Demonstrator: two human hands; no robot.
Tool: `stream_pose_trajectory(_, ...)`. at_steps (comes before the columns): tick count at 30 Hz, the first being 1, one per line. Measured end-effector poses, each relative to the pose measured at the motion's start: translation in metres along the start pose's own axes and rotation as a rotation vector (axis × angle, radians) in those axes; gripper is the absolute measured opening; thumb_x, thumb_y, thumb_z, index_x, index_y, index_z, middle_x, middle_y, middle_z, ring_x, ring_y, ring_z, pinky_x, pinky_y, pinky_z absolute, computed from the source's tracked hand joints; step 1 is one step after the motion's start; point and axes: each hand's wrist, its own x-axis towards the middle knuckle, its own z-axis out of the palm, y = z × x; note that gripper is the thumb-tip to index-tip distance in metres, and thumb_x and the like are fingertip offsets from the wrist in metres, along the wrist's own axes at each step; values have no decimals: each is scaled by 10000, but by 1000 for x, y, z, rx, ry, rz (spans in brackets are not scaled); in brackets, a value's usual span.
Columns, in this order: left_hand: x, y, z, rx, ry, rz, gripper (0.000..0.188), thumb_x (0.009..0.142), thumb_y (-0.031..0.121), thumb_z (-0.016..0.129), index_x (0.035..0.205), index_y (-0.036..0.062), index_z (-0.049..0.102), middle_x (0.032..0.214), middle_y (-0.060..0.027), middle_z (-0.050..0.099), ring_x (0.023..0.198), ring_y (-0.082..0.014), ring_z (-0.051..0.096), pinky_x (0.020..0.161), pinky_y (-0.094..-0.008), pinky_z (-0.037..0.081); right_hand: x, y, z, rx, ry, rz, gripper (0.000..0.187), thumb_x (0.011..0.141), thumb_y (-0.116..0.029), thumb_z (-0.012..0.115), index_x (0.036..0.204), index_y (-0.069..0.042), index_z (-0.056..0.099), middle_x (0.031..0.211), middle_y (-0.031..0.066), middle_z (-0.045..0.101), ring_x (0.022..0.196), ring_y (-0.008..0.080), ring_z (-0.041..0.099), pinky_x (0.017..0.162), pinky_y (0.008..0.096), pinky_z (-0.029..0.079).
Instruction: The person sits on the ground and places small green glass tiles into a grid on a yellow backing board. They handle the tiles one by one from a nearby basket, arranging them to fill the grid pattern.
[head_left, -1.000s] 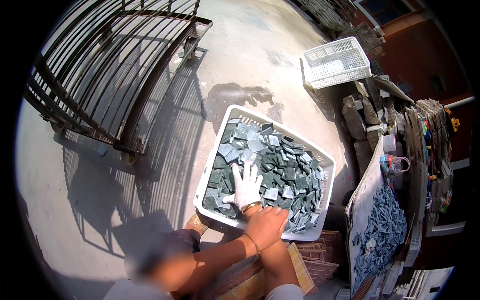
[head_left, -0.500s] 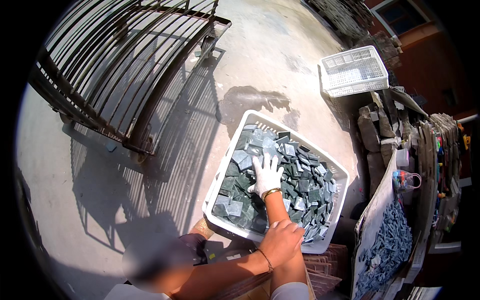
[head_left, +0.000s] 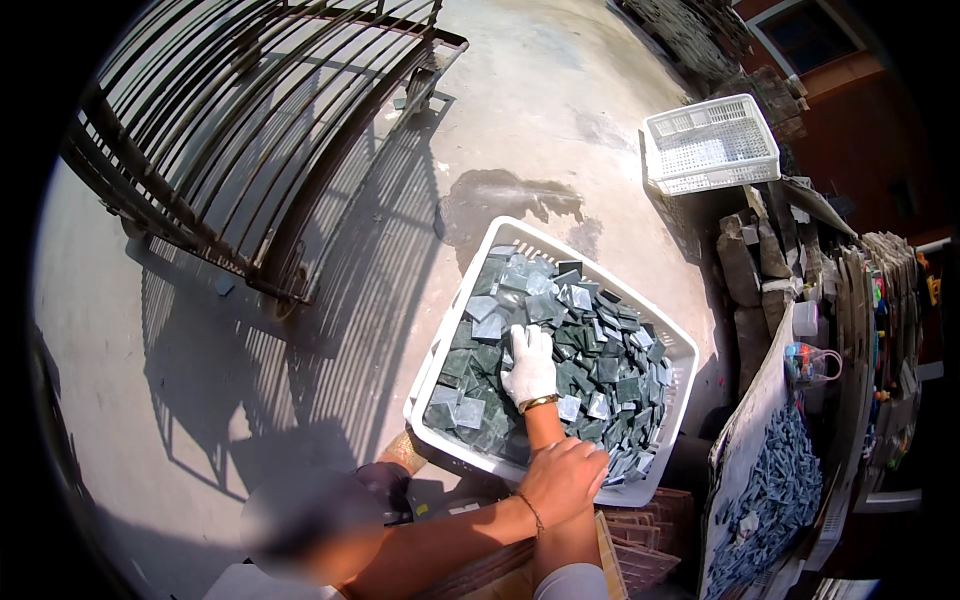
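A white plastic basket (head_left: 432, 372) stands on the concrete floor, filled with several grey-green square tiles (head_left: 600, 370). My right hand (head_left: 528, 365), in a white glove with a gold bangle at the wrist, lies palm down on the tiles near the basket's middle. Its fingers are together and I see nothing gripped in it. My left hand (head_left: 565, 478) is bare with a thin bracelet. It reaches across from the lower left and rests with curled fingers on my right forearm, just above the basket's near rim.
A dark metal gate (head_left: 250, 150) fills the upper left and casts barred shadows. An empty white basket (head_left: 712, 142) sits at the upper right beside stacked stones (head_left: 745, 275). A board covered with small tiles (head_left: 770, 490) leans at the lower right. Bricks (head_left: 640, 540) lie under the near rim.
My gloved right hand has reached farther into the basket and its spread fingers have drawn together. My left hand followed along the forearm. The view has moved closer.
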Motion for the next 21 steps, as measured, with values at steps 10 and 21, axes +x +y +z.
stream_pose_trajectory(10,15,-3,-18,-106,207,-13,73,786,123,575,795,54,598,776,-103,592,768,-302,562,663,-387,456,-79,92,-46,1254,-35,329,603,669,-139,703,1217,-3,490,1130,87,559,988,179,561,850,301,457)
stream_pose_trajectory(21,-7,-5,10,-110,-113,-13,181,802,177,583,947,69,585,849,-126,609,731,-325,594,656,-407,475,-342,50,-165,1031,-893,625,687,718,-251,735,1283,-7,429,1184,88,546,1073,177,512,935,290,384)
